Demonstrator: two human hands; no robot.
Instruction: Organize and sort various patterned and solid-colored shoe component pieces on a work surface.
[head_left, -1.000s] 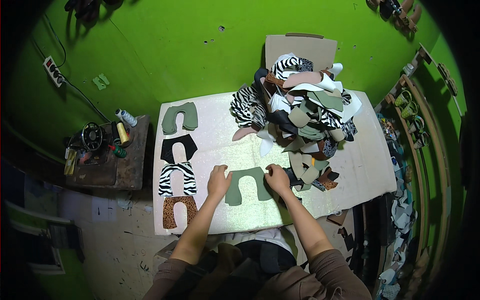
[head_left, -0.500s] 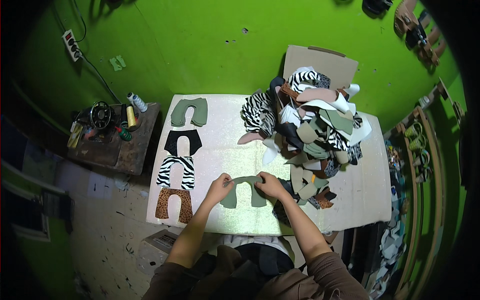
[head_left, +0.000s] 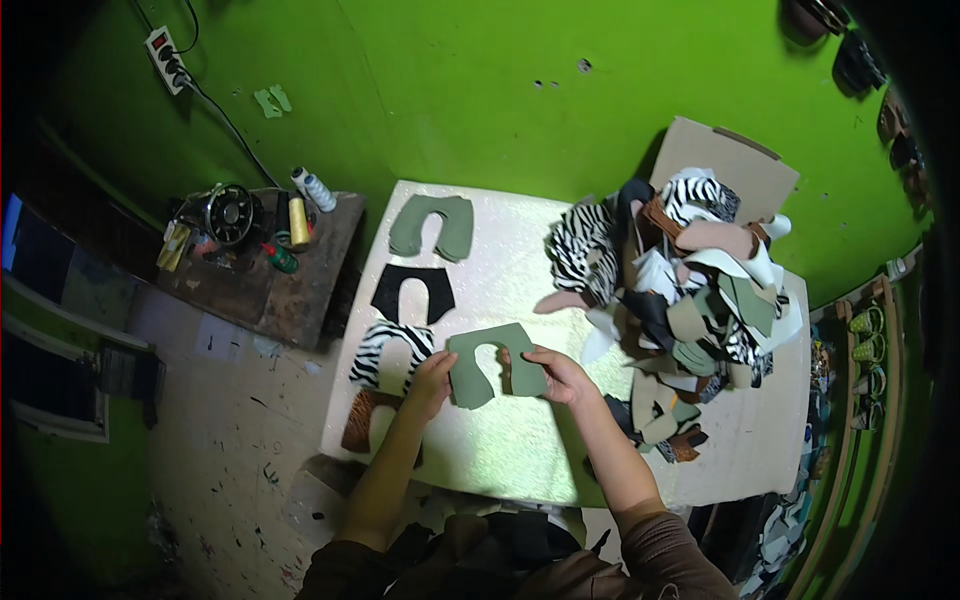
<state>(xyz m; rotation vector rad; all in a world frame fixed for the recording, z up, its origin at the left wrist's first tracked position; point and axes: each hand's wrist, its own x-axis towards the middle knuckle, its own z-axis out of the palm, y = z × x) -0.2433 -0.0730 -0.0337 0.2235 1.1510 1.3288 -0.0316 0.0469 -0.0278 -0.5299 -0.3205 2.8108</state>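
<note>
Between both hands I hold up a green U-shaped cut piece [head_left: 467, 366], its curve away from me and its two legs toward me. My left hand [head_left: 431, 386] pinches its left edge. The right leg is gripped by my right hand [head_left: 561, 378], with fingertips showing inside the cutout. Left of the piece, a column of similar cutouts lies on the table: a green stack [head_left: 407, 226] at the far end, then a black cutout [head_left: 437, 288], a zebra-striped one [head_left: 369, 357] and a brown spotted one [head_left: 358, 424]. My left hand and forearm partly cover the two nearest.
A tall heap of mixed scraps [head_left: 690, 350] fills the right of the pale table [head_left: 530, 455], with a cardboard box [head_left: 730, 160] behind. Beyond the left edge stands a sewing machine [head_left: 232, 214] on a wooden stand with thread spools [head_left: 319, 192]. A shoe rack [head_left: 858, 395] lines the right wall.
The green piece has risen from the table and tilted. My hands have moved from its curved top down to its sides. The whole view has shifted, with the table now farther right.
</note>
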